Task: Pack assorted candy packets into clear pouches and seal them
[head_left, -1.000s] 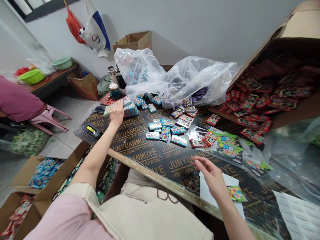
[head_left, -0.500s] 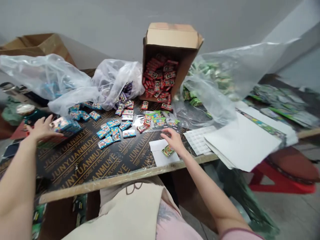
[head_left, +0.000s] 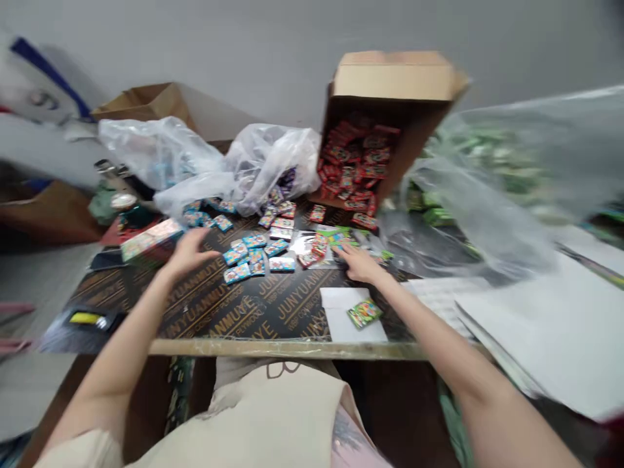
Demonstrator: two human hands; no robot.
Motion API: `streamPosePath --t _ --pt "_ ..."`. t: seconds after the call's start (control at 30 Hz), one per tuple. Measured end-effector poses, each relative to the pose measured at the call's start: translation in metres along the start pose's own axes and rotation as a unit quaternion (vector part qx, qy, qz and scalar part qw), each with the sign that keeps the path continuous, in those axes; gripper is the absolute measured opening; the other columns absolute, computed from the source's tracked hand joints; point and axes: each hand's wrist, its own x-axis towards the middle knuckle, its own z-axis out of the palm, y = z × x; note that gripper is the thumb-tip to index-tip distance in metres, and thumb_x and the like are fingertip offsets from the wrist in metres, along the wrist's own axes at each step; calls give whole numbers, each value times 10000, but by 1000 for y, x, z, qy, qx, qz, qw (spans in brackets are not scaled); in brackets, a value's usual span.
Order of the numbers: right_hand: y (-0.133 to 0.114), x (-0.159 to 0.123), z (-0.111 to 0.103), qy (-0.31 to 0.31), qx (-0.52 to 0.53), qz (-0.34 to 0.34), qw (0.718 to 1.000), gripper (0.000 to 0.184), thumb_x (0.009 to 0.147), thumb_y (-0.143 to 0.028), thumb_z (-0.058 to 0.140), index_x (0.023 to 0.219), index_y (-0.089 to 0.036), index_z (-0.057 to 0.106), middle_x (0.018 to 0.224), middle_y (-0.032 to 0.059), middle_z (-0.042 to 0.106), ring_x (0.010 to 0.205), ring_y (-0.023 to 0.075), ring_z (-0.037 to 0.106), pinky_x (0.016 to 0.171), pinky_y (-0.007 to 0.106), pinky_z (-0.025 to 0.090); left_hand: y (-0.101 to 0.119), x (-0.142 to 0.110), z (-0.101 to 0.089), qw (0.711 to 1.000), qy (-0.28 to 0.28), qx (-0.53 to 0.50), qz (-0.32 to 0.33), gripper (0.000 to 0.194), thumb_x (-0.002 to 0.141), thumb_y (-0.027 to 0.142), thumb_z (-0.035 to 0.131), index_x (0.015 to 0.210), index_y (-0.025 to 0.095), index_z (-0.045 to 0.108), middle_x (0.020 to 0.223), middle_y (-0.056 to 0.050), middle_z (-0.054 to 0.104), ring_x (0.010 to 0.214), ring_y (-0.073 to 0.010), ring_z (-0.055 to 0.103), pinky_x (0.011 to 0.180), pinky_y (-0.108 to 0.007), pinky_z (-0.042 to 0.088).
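My left hand hovers over the dark board with thumb and fingers apart, holding nothing. Close on its left stands a patterned box. To its right lie several small blue packets in a loose group. My right hand reaches forward, fingers stretched out at the edge of a green printed bag. Red packets lie just left of those fingertips on clear plastic. Nearer the table edge, one green packet rests on a white envelope-like sheet.
A tilted carton of red packets stands at the back. Plastic bags with purple and blue packets sit left of it, and a clear bag with green packets sits right. White sheets lie at the right edge; a bottle stands left.
The view has swung left. My left hand has moved right, away from the patterned box. My right hand has gone forward from above the white sheet to the green printed bag.
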Motion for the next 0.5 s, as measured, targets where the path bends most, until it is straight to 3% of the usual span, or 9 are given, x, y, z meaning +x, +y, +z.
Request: streamPosePath --t 0.1,0.2,0.27,0.33,0.4,0.5 --pt "6 9 2 24 -45 -81 995 628 673 9 468 1297 -37 524 1211 240 618 1108 293 610 929 396 452 66 -30 38 959 -113 -252 65 611 680 513 741 1176 173 639 1292 -125 597 1254 -283 494 1094 -407 322" --pt "5 4 -22 22 -75 -129 989 378 719 36 432 961 -113 682 877 144 735 780 230 699 715 316 492 107 -58 80 865 -211 -454 27 568 672 491 760 1129 167 668 1219 -122 647 1153 -262 577 1026 -379 400" --pt "-8 -13 -55 74 -96 -126 985 292 735 27 439 760 -164 659 654 85 706 604 214 671 611 312 460 120 -72 105 773 -253 -579 -59 569 709 532 721 1111 133 670 1115 -146 688 1025 -249 644 960 -383 450" --pt "-32 -36 -93 183 -109 -108 971 274 750 9 439 739 -182 634 659 86 704 593 224 663 590 335 442 123 -77 124 664 -249 -685 -166 567 774 571 640 1068 86 667 1015 -175 707 907 -243 682 898 -393 481" --pt "-65 -55 -123 269 -70 -115 954 343 777 7 408 911 -191 655 859 108 736 731 242 688 654 367 469 125 -76 137 545 -242 -766 -240 567 845 575 535 1030 52 655 952 -193 708 863 -249 690 882 -404 481" --pt "-119 -67 -135 305 89 -214 924 501 838 9 357 1221 -219 585 1134 78 698 1054 215 654 883 382 502 138 -73 136 369 -263 -864 -220 583 891 545 455 1106 28 615 1014 -211 691 993 -287 657 974 -455 407"
